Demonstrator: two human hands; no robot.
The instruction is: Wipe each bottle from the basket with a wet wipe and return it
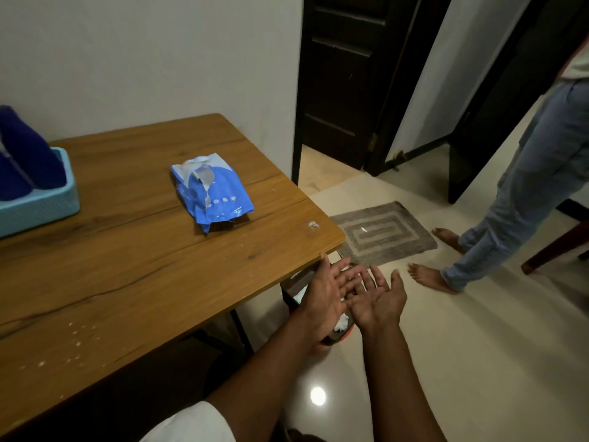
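Observation:
A light blue basket (pixel 44 205) stands at the left edge of the wooden table (pixel 134 269), with dark blue bottles (pixel 22 157) upright inside it. A blue wet-wipe pack (pixel 212 191) lies mid-table, its flap torn open. My left hand (pixel 328 295) and my right hand (pixel 379 298) are past the table's right edge, both with straight spread fingers, palms turned toward each other and fingers overlapping. Neither holds anything. Under them sits a small bin (pixel 339 330) on the floor with a crumpled white wipe in it.
White specks dot the table's near left part. A grey mat (pixel 382 237) lies on the shiny tiled floor. Another person in jeans stands barefoot at the right (pixel 522 193). A dark door (pixel 344 81) is open behind, and a chair leg (pixel 554 250) shows at far right.

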